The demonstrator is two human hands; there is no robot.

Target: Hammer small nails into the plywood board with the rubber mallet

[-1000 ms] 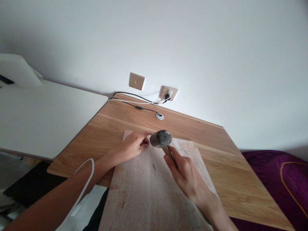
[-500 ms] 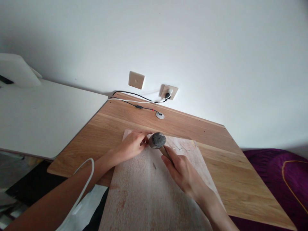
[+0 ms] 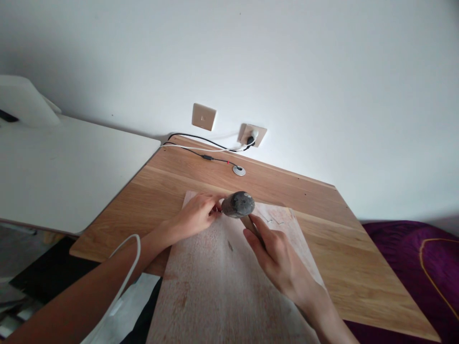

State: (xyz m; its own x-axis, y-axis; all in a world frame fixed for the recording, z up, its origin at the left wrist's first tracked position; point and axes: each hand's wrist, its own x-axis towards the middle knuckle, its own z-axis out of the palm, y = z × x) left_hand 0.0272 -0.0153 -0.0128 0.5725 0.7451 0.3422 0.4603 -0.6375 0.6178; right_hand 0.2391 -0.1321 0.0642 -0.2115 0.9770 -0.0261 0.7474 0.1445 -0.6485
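Observation:
My right hand (image 3: 276,260) is wrapped round the wooden handle of a hammer (image 3: 238,205), whose dark round head hovers just above a pale worn board (image 3: 215,282). My left hand (image 3: 195,217) rests on the board's far left part, fingers pinched together right beside the hammer head. What they pinch is too small to make out. A few small nails (image 3: 274,221) lie on the board to the right of the hammer. A short dark mark (image 3: 230,246) shows on the board nearer to me.
The board lies on a wooden desk (image 3: 322,229) against a white wall. Black and white cables (image 3: 204,152) run from a wall socket (image 3: 252,135) to a metal grommet (image 3: 238,170). A white table (image 3: 64,167) stands at left, purple fabric (image 3: 412,267) at right.
The hammer head dropped toward the board half a second ago and has now risen slightly again. My left hand has kept its pinch in the same spot.

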